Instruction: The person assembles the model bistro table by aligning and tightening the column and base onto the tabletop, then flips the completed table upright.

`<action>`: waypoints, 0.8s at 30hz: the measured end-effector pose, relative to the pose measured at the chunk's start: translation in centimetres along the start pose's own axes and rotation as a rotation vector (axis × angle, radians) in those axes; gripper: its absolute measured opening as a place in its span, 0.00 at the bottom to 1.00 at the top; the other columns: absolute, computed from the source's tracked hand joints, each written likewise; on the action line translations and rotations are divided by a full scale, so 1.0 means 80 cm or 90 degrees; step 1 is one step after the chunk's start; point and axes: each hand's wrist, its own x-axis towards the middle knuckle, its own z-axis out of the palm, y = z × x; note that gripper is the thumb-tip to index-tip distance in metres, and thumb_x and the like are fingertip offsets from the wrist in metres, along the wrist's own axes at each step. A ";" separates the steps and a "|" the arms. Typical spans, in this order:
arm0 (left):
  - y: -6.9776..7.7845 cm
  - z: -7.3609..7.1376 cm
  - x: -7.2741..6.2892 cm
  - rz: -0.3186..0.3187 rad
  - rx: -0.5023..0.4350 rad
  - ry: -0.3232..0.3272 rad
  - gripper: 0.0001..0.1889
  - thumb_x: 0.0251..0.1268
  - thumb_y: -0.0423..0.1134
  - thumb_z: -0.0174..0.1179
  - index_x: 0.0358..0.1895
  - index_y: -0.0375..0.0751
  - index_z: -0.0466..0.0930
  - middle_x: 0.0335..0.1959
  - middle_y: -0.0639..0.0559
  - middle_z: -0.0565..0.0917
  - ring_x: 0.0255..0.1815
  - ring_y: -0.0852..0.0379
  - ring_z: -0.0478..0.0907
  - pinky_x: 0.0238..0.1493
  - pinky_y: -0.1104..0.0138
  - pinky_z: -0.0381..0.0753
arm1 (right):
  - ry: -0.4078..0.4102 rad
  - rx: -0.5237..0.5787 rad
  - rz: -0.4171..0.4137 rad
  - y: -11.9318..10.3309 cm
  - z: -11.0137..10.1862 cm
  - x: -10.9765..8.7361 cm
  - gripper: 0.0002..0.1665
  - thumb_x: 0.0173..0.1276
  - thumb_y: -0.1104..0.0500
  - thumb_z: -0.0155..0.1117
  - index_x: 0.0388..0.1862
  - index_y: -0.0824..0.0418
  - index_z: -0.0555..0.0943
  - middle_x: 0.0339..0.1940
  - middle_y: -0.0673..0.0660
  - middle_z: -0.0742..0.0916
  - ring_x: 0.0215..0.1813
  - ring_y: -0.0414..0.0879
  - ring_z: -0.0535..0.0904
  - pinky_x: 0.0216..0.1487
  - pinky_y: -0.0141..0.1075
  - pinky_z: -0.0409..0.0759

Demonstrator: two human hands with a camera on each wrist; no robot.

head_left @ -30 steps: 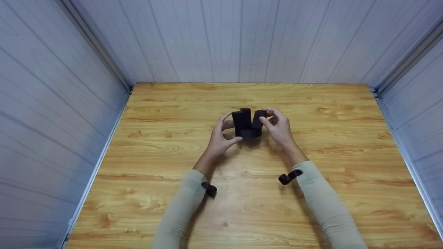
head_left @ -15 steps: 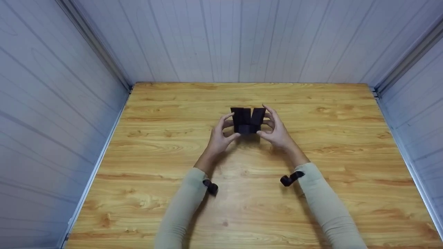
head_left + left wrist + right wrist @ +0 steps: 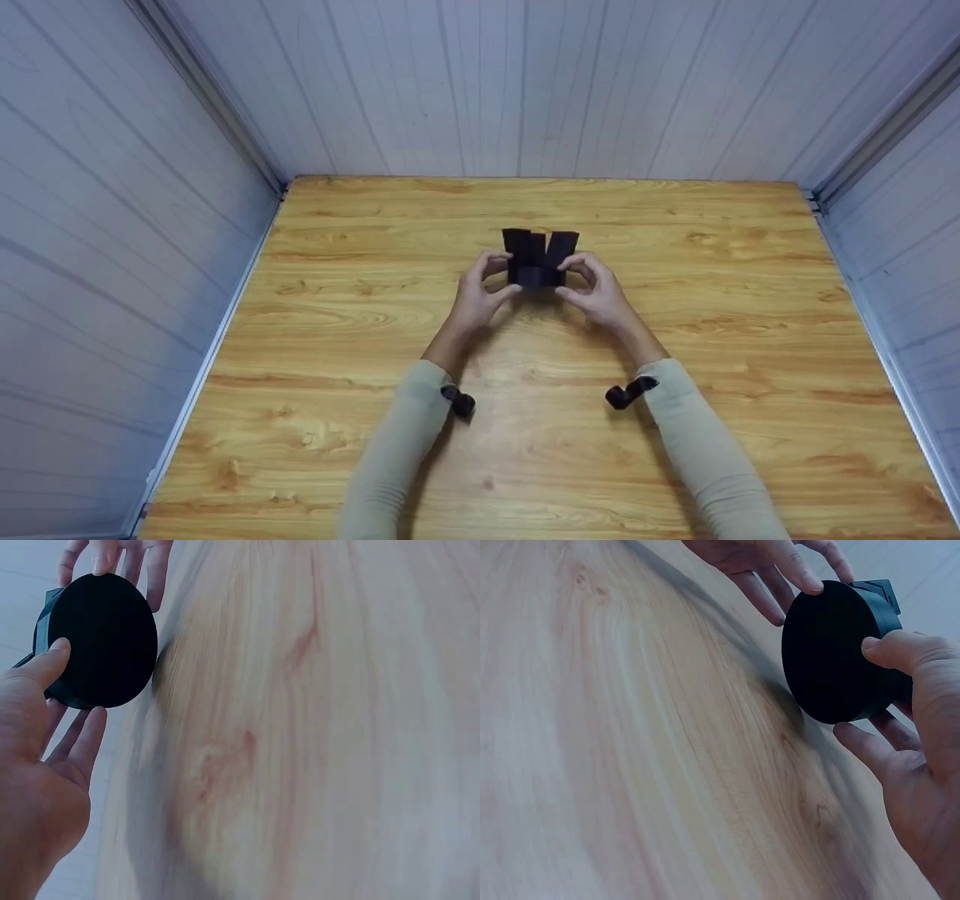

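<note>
In the head view a black round-based object (image 3: 534, 277) is held over the middle of the table, with several flat black pieces (image 3: 562, 246) sticking up from it and fanning apart. My left hand (image 3: 475, 294) grips its left side, thumb at the near edge. From the right, my right hand (image 3: 601, 294) holds it the same way. The left wrist view shows the flat dark disc-shaped bottom (image 3: 105, 641) turned toward the camera, with the left thumb on its edge. In the right wrist view the right thumb (image 3: 892, 649) presses the rim of the base. Its exact kind I cannot tell.
The wood-grain table (image 3: 375, 465) spreads around both forearms. A white panelled wall (image 3: 480, 90) rises behind it, and more panels stand at left and right. A small black camera mount (image 3: 630, 391) sits at each sleeve cuff.
The right hand has moved from an upright black piece down to the side of the base. The left fingers have slid lower, and the object now tips its bottom toward the person.
</note>
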 end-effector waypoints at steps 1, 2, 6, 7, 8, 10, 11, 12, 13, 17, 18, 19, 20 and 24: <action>0.000 0.000 0.001 -0.004 -0.002 -0.001 0.28 0.72 0.24 0.73 0.72 0.33 0.76 0.74 0.32 0.81 0.79 0.33 0.80 0.75 0.45 0.87 | 0.003 -0.002 -0.002 0.001 0.000 0.000 0.22 0.71 0.79 0.71 0.61 0.82 0.76 0.59 0.45 0.82 0.68 0.36 0.82 0.67 0.33 0.86; 0.000 0.000 0.001 -0.007 -0.005 -0.001 0.28 0.72 0.24 0.73 0.72 0.34 0.76 0.74 0.32 0.81 0.79 0.34 0.80 0.75 0.45 0.87 | 0.006 -0.006 -0.002 0.002 0.000 0.001 0.21 0.71 0.79 0.71 0.60 0.82 0.77 0.59 0.45 0.82 0.68 0.36 0.82 0.69 0.34 0.85; -0.001 0.001 0.002 -0.014 -0.015 0.002 0.29 0.72 0.23 0.73 0.73 0.34 0.76 0.74 0.32 0.82 0.79 0.36 0.80 0.75 0.47 0.87 | 0.012 -0.007 -0.001 0.003 0.001 0.001 0.19 0.73 0.77 0.72 0.59 0.80 0.79 0.59 0.45 0.82 0.68 0.36 0.82 0.73 0.36 0.83; -0.001 0.002 0.002 -0.013 -0.017 0.004 0.29 0.72 0.23 0.73 0.73 0.34 0.76 0.73 0.31 0.82 0.79 0.35 0.80 0.75 0.48 0.87 | 0.014 -0.007 -0.002 0.003 0.001 0.002 0.18 0.73 0.78 0.72 0.58 0.80 0.79 0.59 0.45 0.82 0.68 0.36 0.82 0.74 0.36 0.82; -0.001 0.002 0.003 -0.011 -0.018 0.006 0.29 0.72 0.22 0.73 0.73 0.33 0.76 0.73 0.31 0.81 0.79 0.35 0.80 0.74 0.48 0.87 | 0.015 -0.008 -0.005 0.003 0.002 0.002 0.18 0.73 0.78 0.72 0.58 0.81 0.79 0.59 0.44 0.82 0.68 0.36 0.82 0.75 0.37 0.81; 0.000 0.002 0.003 -0.004 -0.018 0.009 0.29 0.72 0.22 0.73 0.73 0.32 0.76 0.74 0.31 0.81 0.79 0.35 0.80 0.74 0.48 0.88 | 0.019 -0.007 -0.014 0.002 0.002 0.002 0.18 0.72 0.79 0.72 0.58 0.82 0.79 0.58 0.44 0.83 0.68 0.36 0.83 0.78 0.39 0.80; 0.000 0.002 0.004 -0.001 -0.017 0.011 0.29 0.72 0.22 0.73 0.73 0.32 0.76 0.74 0.30 0.81 0.79 0.34 0.79 0.74 0.48 0.88 | 0.021 -0.007 -0.019 0.001 0.002 0.003 0.18 0.72 0.79 0.71 0.58 0.82 0.79 0.57 0.44 0.83 0.67 0.35 0.83 0.79 0.40 0.79; 0.000 0.003 0.004 0.003 -0.015 0.013 0.29 0.72 0.23 0.73 0.73 0.32 0.76 0.74 0.30 0.81 0.79 0.34 0.79 0.74 0.48 0.88 | 0.022 -0.008 -0.024 0.000 0.003 0.003 0.18 0.72 0.79 0.71 0.58 0.82 0.79 0.57 0.44 0.83 0.67 0.35 0.83 0.80 0.41 0.78; 0.001 0.003 0.004 0.005 -0.012 0.015 0.29 0.72 0.23 0.73 0.73 0.32 0.77 0.74 0.30 0.81 0.79 0.34 0.79 0.74 0.48 0.88 | 0.024 -0.008 -0.028 0.000 0.003 0.004 0.18 0.72 0.79 0.71 0.58 0.83 0.79 0.56 0.43 0.84 0.67 0.35 0.83 0.81 0.42 0.77; 0.001 0.004 0.004 0.006 -0.010 0.022 0.27 0.72 0.23 0.73 0.72 0.33 0.78 0.73 0.30 0.82 0.78 0.33 0.81 0.73 0.47 0.88 | 0.030 -0.012 -0.021 -0.003 0.002 0.005 0.18 0.73 0.79 0.70 0.60 0.82 0.80 0.55 0.42 0.85 0.65 0.32 0.84 0.82 0.44 0.76; 0.001 0.004 0.004 0.003 -0.011 0.023 0.27 0.72 0.22 0.72 0.71 0.33 0.78 0.72 0.30 0.82 0.78 0.32 0.81 0.72 0.48 0.89 | 0.032 -0.015 -0.016 -0.004 0.002 0.005 0.18 0.73 0.79 0.69 0.60 0.81 0.80 0.55 0.42 0.86 0.65 0.32 0.84 0.82 0.45 0.77; 0.001 0.004 0.004 0.002 -0.012 0.023 0.26 0.71 0.20 0.71 0.71 0.33 0.79 0.71 0.30 0.82 0.77 0.32 0.82 0.72 0.48 0.89 | 0.034 -0.016 -0.009 -0.005 0.001 0.005 0.18 0.74 0.78 0.69 0.61 0.79 0.81 0.56 0.43 0.87 0.66 0.33 0.84 0.81 0.44 0.77; 0.001 0.004 0.004 0.001 -0.015 0.022 0.26 0.71 0.19 0.70 0.70 0.33 0.79 0.70 0.30 0.81 0.76 0.31 0.83 0.71 0.49 0.90 | 0.036 -0.017 -0.003 -0.006 0.001 0.006 0.18 0.75 0.78 0.69 0.61 0.77 0.82 0.57 0.45 0.87 0.67 0.34 0.84 0.81 0.43 0.77; 0.000 0.004 0.005 0.000 -0.030 0.015 0.27 0.68 0.13 0.65 0.69 0.32 0.79 0.68 0.30 0.81 0.72 0.29 0.86 0.67 0.53 0.92 | 0.034 -0.024 0.024 -0.010 -0.002 0.007 0.19 0.79 0.75 0.67 0.66 0.73 0.82 0.66 0.60 0.88 0.69 0.38 0.84 0.77 0.36 0.80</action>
